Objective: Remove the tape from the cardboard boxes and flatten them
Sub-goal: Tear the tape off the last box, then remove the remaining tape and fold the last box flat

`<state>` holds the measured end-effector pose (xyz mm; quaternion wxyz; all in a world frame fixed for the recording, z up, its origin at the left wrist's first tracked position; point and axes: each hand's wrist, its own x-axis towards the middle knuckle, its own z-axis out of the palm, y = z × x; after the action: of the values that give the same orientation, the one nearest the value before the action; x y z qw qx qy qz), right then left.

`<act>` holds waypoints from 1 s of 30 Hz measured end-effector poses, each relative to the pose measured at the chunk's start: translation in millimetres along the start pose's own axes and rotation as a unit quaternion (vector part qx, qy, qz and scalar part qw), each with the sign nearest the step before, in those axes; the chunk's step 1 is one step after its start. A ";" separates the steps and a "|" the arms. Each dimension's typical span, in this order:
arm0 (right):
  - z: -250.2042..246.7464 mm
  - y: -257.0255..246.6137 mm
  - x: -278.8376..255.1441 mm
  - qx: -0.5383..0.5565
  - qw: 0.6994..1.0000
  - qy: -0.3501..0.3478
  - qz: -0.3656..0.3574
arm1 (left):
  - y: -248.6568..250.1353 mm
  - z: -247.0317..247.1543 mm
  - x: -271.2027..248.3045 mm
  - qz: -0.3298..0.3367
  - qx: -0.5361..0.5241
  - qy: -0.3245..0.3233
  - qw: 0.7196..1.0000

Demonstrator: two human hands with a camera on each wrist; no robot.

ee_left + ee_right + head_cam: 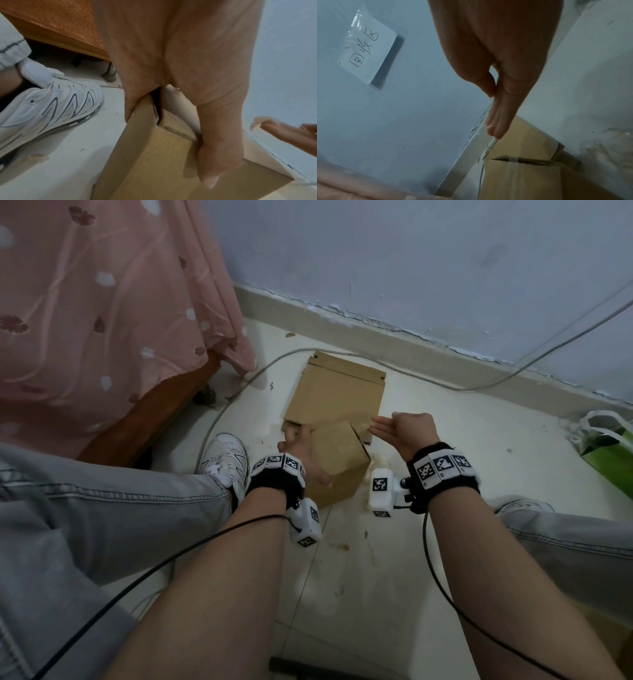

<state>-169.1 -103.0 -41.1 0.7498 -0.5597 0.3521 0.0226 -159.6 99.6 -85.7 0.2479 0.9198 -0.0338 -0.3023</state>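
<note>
The left hand (301,451) grips the small upright box (337,460) at centre frame, thumb curled over its near face and fingers round the 9 o'clock side. At 3 o'clock the right hand (407,431) hovers, fingers straight and pressed together, holding nothing. Clear tape (513,159) seems to bridge a flap seam, so this box appears unfinished. At 12 o'clock, 1 flattened box (337,392) lies done, long axis running 6 to 12.
</note>
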 end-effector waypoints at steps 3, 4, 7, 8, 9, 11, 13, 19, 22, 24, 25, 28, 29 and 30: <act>0.6 2.5 5.4 -0.140 0.990 0.016 -0.011 | -0.7 2.3 0.2 0.004 -0.003 0.006 1.000; 2.3 4.8 6.4 -0.224 0.974 0.003 -0.021 | -0.7 2.8 0.2 0.005 -0.005 0.007 1.000; 12.8 18.9 6.3 -0.418 0.907 -0.042 -0.035 | -1.2 3.1 0.4 0.002 0.000 0.010 1.000; 15.3 24.0 6.1 -0.454 0.889 -0.035 -0.053 | -1.1 3.1 0.3 0.001 0.002 0.011 1.000; 16.2 29.1 7.6 -0.470 0.879 -0.019 -0.077 | -1.1 3.5 0.3 0.002 0.002 0.011 1.000; 15.6 35.5 10.7 -0.466 0.877 0.029 -0.112 | -0.9 3.9 0.7 0.005 -0.001 0.011 1.000; 12.3 39.5 15.6 -0.440 0.890 0.051 -0.108 | -2.1 3.7 1.1 0.007 -0.004 0.009 1.000; 10.0 22.4 16.0 -0.341 0.939 0.017 -0.049 | -8.9 -0.2 -1.4 0.020 -0.031 0.023 0.999; 12.2 7.6 9.2 -0.302 0.953 -0.027 -0.026 | -8.5 -6.5 -4.8 0.037 -0.039 0.038 0.998; 10.2 -0.2 3.5 -0.258 0.964 -0.067 -0.006 | -10.3 -7.0 -5.7 0.035 -0.038 0.045 0.998; 8.8 -3.6 0.7 -0.218 0.972 -0.089 0.011 | -12.6 -5.8 -6.6 0.027 -0.038 0.044 0.998; 9.9 -14.8 -9.2 -0.172 0.974 -0.140 0.052 | -14.9 3.2 -10.7 0.013 -0.019 -0.002 1.000; 12.0 -16.1 -8.9 -0.197 0.968 -0.145 0.053 | -12.7 6.3 -11.1 0.024 -0.027 -0.012 0.999; 14.9 -16.7 -10.7 -0.226 0.962 -0.144 0.051 | -8.8 8.0 -11.3 0.040 -0.047 -0.010 0.998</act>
<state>-162.6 -92.7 -19.5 0.6440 -0.6870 0.2546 0.2202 -174.1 106.2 -89.3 0.3028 0.9020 -0.0586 -0.3022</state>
